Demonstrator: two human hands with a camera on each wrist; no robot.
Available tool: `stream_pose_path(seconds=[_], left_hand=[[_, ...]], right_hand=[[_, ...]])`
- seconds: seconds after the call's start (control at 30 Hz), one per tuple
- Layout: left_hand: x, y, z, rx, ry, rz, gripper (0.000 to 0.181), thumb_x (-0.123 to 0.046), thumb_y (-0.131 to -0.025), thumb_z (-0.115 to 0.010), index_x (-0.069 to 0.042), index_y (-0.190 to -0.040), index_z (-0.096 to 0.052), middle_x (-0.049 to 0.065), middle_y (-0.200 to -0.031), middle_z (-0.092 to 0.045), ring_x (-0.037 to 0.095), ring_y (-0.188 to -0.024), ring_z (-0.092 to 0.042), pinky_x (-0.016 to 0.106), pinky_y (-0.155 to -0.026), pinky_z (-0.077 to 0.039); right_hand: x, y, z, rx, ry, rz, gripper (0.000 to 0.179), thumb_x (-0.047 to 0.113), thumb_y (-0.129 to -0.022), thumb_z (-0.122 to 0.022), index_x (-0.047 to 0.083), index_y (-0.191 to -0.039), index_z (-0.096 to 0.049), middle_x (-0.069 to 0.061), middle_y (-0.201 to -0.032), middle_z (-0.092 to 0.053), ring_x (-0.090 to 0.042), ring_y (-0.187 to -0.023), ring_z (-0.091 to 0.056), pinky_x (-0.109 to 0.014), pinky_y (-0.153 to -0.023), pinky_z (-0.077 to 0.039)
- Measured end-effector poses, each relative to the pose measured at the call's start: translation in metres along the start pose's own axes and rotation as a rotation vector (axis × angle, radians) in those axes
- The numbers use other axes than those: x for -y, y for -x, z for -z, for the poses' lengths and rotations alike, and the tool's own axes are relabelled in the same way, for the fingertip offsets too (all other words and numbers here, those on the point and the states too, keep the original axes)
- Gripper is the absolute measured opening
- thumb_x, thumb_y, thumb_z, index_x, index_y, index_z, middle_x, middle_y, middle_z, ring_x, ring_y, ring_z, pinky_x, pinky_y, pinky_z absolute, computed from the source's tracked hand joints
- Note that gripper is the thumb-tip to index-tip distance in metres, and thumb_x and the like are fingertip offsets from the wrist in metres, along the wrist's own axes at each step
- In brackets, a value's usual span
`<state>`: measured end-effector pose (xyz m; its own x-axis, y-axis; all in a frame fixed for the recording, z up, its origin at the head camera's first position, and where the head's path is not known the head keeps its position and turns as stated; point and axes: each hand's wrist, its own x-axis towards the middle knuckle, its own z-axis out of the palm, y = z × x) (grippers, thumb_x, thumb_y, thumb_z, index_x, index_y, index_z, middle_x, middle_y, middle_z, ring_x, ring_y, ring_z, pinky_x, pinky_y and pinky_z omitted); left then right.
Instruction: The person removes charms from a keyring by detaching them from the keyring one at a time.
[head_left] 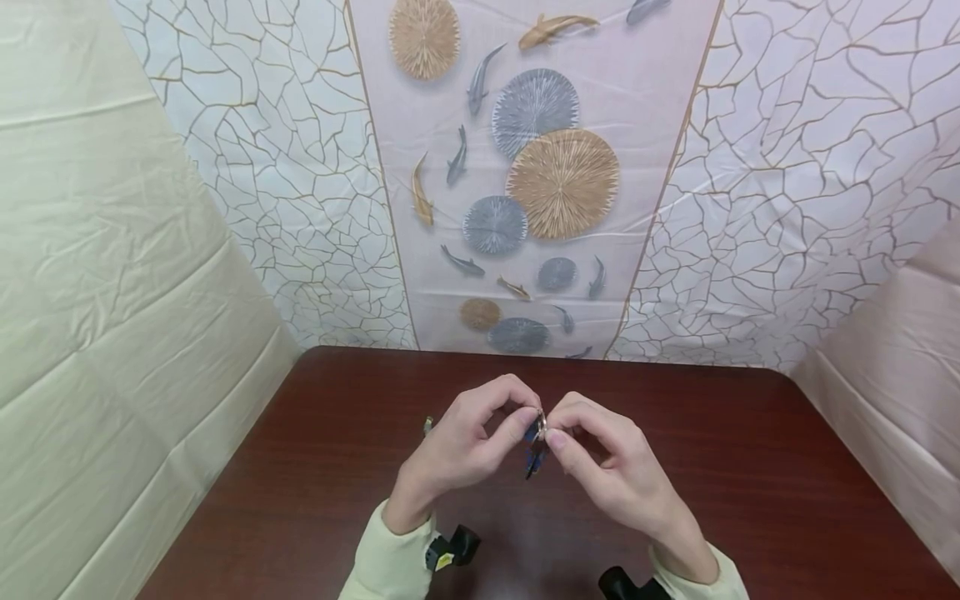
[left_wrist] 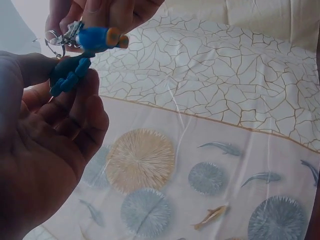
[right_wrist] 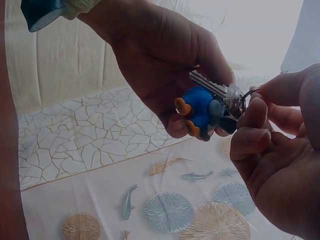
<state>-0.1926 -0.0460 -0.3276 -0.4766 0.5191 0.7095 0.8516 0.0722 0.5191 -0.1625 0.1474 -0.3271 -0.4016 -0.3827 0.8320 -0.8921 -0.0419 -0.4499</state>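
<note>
Between the two hands hangs a bunch of keys with a blue figure keychain (right_wrist: 200,110) that has orange feet. My left hand (head_left: 468,433) pinches the bunch between thumb and fingers; in the right wrist view the blue figure and a silver key (right_wrist: 207,84) lie against its fingers. A dark piece with a bumpy blue edge (left_wrist: 71,80) shows beside the left thumb in the left wrist view. My right hand (head_left: 618,458) pinches the metal key ring (right_wrist: 246,97) with thumb and forefinger. The fingertips partly hide the ring.
Both hands are raised over a dark reddish-brown table (head_left: 337,467). A small greenish-yellow thing (head_left: 428,425) shows just behind the left hand. Behind the table hangs a patterned cloth (head_left: 525,275), with pale cloth (head_left: 112,333) at the left side and more at the right.
</note>
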Motion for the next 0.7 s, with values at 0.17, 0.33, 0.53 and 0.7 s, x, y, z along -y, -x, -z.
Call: stream_pose_path(seconds=[0.17,0.33,0.53,0.7], left_hand=[[-0.0019,0.0,0.0006,-0.022,-0.094,-0.042,0.006,-0.013,-0.1,-0.054,-0.012,-0.097,-0.059,-0.004,-0.09,-0.06,0.003,-0.082,-0.054,0.018,-0.072,-0.049],[-0.0031,-0.0003,0.0015,-0.026,-0.142,-0.059,0.008,-0.014,-0.1,-0.054,-0.012,-0.096,-0.059,-0.005,-0.09,-0.059,0.002,-0.082,-0.053,0.014,-0.074,-0.046],[-0.003,0.0005,0.0029,-0.023,-0.149,-0.054,0.008,-0.014,-0.1,-0.054,-0.012,-0.096,-0.059,-0.005,-0.09,-0.059,0.002,-0.082,-0.053,0.014,-0.074,-0.046],[-0.0039,0.0008,0.0042,-0.025,-0.165,-0.065,0.008,-0.014,-0.1,-0.053,-0.012,-0.095,-0.059,-0.006,-0.09,-0.058,0.002,-0.081,-0.052,0.014,-0.072,-0.045]], right_hand=[[-0.0009,0.0006,-0.0005,0.005,0.014,-0.02,0.027,-0.022,-0.08,-0.058,0.001,-0.093,-0.061,-0.002,-0.08,-0.052,-0.006,-0.069,-0.049,-0.017,-0.054,-0.042],[-0.001,0.0011,-0.0008,0.008,0.029,-0.036,0.029,-0.023,-0.08,-0.059,0.002,-0.093,-0.061,-0.001,-0.08,-0.052,-0.006,-0.07,-0.05,-0.018,-0.055,-0.041],[-0.0006,0.0009,-0.002,0.008,0.053,-0.053,0.029,-0.022,-0.08,-0.059,0.004,-0.092,-0.062,0.0,-0.079,-0.052,-0.005,-0.068,-0.049,-0.016,-0.054,-0.041],[-0.0005,0.0011,-0.0021,0.017,0.057,-0.068,0.031,-0.022,-0.081,-0.059,0.006,-0.093,-0.062,0.001,-0.079,-0.052,-0.005,-0.068,-0.05,-0.015,-0.056,-0.042]])
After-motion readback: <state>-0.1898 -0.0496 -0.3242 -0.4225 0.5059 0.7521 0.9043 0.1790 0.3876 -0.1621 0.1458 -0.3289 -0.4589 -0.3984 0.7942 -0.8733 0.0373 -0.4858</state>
